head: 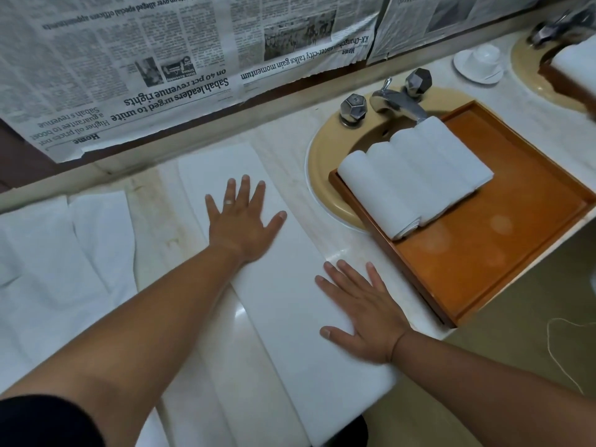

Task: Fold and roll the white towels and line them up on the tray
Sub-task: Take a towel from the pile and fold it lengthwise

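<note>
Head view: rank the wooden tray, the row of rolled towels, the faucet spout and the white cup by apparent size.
1. wooden tray
2. row of rolled towels
3. faucet spout and white cup: these look about alike, and the cup sits farther from the camera, so they are left unranked.

Matt white cloth towels; glossy varnished wood tray; polished marble desk; shiny metal taps; newsprint paper.

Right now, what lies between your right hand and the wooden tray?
Only a narrow bare strip of marble counter. The right hand presses flat on the folded towel and the tray rim sits just beyond, seen in the head view.
</note>
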